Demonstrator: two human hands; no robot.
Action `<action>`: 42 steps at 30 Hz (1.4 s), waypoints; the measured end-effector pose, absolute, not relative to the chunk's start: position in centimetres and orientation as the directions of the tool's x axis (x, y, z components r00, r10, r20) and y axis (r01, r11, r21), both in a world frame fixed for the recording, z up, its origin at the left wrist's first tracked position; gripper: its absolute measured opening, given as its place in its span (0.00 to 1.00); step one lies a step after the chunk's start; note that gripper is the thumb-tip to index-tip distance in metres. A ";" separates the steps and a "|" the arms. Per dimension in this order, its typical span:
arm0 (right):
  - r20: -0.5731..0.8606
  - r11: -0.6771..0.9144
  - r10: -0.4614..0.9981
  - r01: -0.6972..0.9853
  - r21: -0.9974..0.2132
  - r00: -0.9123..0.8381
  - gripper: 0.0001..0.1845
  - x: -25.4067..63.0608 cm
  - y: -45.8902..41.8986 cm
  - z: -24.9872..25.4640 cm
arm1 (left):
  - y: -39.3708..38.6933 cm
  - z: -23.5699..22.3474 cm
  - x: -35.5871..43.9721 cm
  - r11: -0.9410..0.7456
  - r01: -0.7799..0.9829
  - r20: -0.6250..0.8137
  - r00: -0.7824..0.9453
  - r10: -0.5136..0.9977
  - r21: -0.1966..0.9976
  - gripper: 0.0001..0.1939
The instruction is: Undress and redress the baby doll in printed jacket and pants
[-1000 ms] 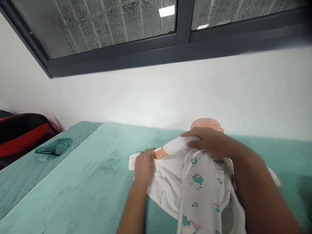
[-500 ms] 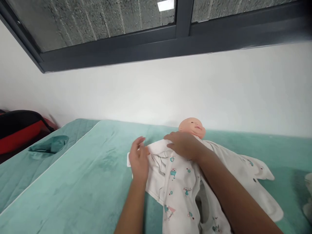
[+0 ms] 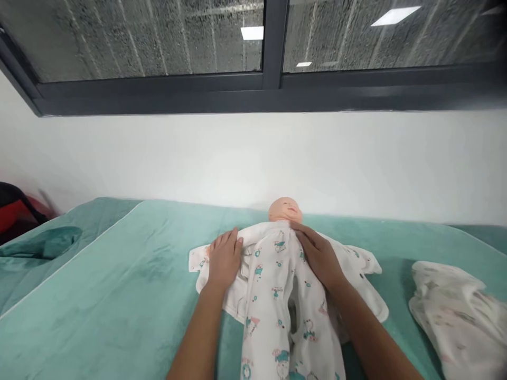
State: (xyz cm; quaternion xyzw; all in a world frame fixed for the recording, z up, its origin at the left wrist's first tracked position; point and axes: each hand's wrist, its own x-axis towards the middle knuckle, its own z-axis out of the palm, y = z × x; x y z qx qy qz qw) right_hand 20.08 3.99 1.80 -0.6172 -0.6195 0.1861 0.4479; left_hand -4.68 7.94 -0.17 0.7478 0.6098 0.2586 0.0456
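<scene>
A baby doll (image 3: 284, 209) lies on its back, its head toward the wall and its body hidden under clothes. A white printed baby garment with two legs (image 3: 277, 295) covers its front, the legs stretching toward me. Beneath it, a white baby shirt (image 3: 366, 293) spreads out to both sides. My left hand (image 3: 225, 259) rests on the shirt at the left sleeve, fingers laid down beside a bit of the doll's arm. My right hand (image 3: 319, 256) lies along the right side of the legged garment, fingers stretched to its top edge near the doll's neck; its thumb is hidden.
A green padded mat (image 3: 138, 295) covers the surface, with a hole (image 3: 43, 244) at its left. A bunched white printed cloth (image 3: 455, 316) lies at the right. A red and black bag (image 3: 18, 211) stands at the far left. The white wall (image 3: 237, 158) and window frame (image 3: 158, 100) rise behind.
My left hand has come down onto the sleeve side of the shirt. My right hand has shifted to the garment's right side. The garment lies flatter and covers the doll up to its neck.
</scene>
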 end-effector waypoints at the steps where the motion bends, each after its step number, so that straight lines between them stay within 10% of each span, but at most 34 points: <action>1: 0.335 0.133 0.920 0.639 -0.757 0.205 0.22 21.0 3.5 0.9 | 8.0 -0.1 -4.5 -0.241 0.891 0.331 0.111 0.937 0.384 0.25; 8: 0.373 -0.023 0.909 0.917 -0.397 0.185 0.24 24.0 3.7 -0.9 | 6.9 2.6 -1.1 -0.164 0.834 0.295 0.001 0.955 0.527 0.20; 12: 0.313 -0.113 0.903 0.867 -0.484 0.293 0.26 24.3 4.1 0.0 | 4.7 5.4 3.5 -0.410 0.731 0.335 0.259 0.906 0.545 0.18; 20: 0.314 -0.164 0.852 0.783 -0.600 0.419 0.23 26.1 4.9 -0.6 | 6.2 7.7 14.1 -0.668 0.742 -0.041 0.667 0.744 -0.061 0.13; 31: 0.210 -0.204 0.803 0.588 -0.783 0.558 0.16 27.3 4.6 -0.1 | 8.2 8.6 13.8 -0.622 0.778 -0.094 0.615 0.783 -0.091 0.18; 42: -0.028 -0.033 0.726 -0.005 -0.999 0.687 0.25 29.9 5.0 -2.3 | 9.5 13.7 8.1 -0.490 0.871 -0.066 0.487 0.871 -0.036 0.14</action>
